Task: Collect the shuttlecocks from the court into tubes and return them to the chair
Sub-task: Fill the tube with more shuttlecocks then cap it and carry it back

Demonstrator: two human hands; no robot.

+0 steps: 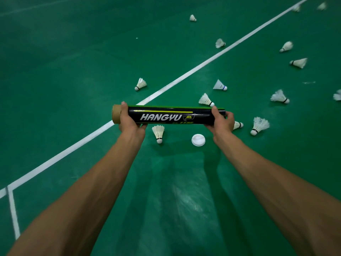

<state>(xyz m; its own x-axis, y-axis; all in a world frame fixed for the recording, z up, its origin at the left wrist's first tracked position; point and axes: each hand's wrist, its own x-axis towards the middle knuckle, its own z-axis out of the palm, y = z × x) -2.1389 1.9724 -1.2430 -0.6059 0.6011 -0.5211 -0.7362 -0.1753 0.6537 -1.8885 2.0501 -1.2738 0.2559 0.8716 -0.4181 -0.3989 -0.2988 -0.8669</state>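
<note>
Looked down on a green court floor [55, 71], crossed from lower left to upper right by a white line [73, 146]. Saw a lone shuttlecock [140, 84] lying on the far side of that line.

Clamped the left hand [130, 124] round the tube [171, 117] close to its left end, fingers curled over the top, with a short length of bare brown cardboard sticking out past the knuckles. Held the tube level and crosswise above the floor between both hands, black body and white "HANGYU" lettering facing up. Could not tell whether either end stood open.

Saw a second shuttlecock [158, 133] on the floor just below the tube, cork end nearer. Saw a round white cap [198, 139] on the floor to its right, apart from it. Noted a third shuttlecock [205, 99] just beyond the tube's right part, and a blue-banded shuttlecock [219, 85] farther off.

Gripped the tube's right end with the right hand [221, 122], thumb on top, fingers wrapped beneath. Made out a half-hidden shuttlecock [239, 124] just past that hand and a ragged shuttlecock [259, 125] beside it. Saw several more scattered toward the far right.
</note>
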